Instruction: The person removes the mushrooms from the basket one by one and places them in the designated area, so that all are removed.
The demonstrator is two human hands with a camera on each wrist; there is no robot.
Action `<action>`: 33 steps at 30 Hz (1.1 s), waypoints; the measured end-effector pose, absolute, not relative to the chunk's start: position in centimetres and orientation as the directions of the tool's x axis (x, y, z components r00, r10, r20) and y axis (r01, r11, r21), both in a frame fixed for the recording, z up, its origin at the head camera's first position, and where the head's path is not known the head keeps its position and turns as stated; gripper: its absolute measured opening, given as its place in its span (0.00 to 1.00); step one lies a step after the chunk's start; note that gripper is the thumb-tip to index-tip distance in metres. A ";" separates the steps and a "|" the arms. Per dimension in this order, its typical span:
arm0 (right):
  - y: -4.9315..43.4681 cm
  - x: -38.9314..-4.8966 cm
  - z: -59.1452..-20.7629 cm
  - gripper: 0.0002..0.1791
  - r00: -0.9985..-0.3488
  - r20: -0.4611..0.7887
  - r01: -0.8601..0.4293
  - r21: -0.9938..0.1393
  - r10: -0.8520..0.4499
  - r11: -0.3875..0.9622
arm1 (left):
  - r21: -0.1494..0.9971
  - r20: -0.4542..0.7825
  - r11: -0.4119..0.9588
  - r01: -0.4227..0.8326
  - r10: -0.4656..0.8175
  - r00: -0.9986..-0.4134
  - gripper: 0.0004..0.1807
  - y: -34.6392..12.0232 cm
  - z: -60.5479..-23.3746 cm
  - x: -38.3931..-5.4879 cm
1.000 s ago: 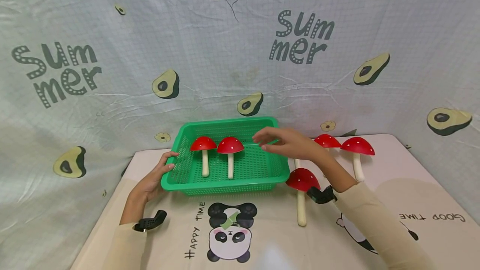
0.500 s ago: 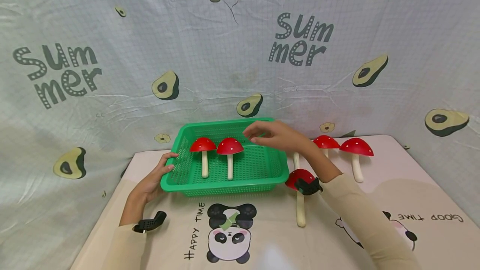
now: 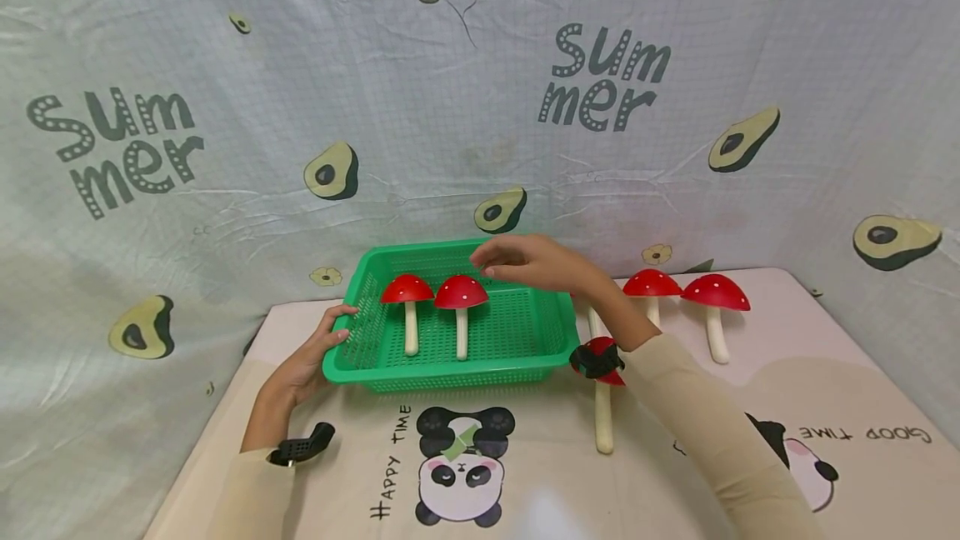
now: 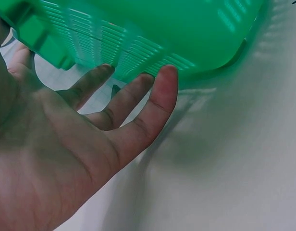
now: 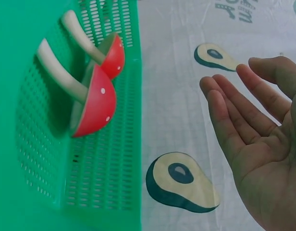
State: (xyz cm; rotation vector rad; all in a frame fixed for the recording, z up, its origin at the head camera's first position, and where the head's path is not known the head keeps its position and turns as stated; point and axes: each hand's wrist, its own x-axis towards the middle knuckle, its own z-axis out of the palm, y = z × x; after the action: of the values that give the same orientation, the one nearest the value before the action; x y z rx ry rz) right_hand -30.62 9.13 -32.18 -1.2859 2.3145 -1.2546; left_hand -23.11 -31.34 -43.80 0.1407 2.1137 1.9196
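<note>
In the head view my left hand grips the left rim of a green plastic basket, thumb and a finger over the edge. The left wrist view shows the other fingertips against the perforated outer wall. Two toy mushrooms with red, white-dotted caps and pale stems lie inside: a left mushroom and a right mushroom. My right hand hovers over the basket's back right corner, holding nothing; the right wrist view has its fingers loosely extended, palm bare.
More mushrooms lie right of the basket: one front mushroom partly behind the wrist device, one back mushroom, one far-right mushroom, and another mostly hidden stem. A printed cloth wall rises behind the table.
My right hand has moved left and slightly up over the basket, its forearm swinging left too. The left hand, basket and mushrooms have stayed in place.
</note>
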 end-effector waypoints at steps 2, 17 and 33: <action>9.0 -30.9 -32.2 0.17 -0.594 0.217 -0.602 -0.758 -0.774 0.250 | 0.988 -0.135 0.108 -0.110 0.258 -0.956 0.15 -31.3 -43.9 -23.1; 8.5 -32.0 -32.2 0.17 -0.608 0.194 -0.611 -0.734 -0.770 0.297 | 0.988 -0.122 0.123 -0.092 0.265 -0.957 0.15 -31.3 -44.0 -23.2; 5.0 -35.7 -33.2 0.18 -0.548 0.068 -0.581 -0.748 -0.834 0.321 | 0.988 -0.129 0.116 -0.102 0.263 -0.956 0.15 -31.3 -43.9 -23.1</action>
State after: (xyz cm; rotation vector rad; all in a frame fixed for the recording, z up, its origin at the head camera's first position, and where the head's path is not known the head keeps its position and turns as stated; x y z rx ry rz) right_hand -35.66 5.00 -33.23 -1.2651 2.2618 -1.0711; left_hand -23.09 -31.29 -43.86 0.1584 2.1246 1.9167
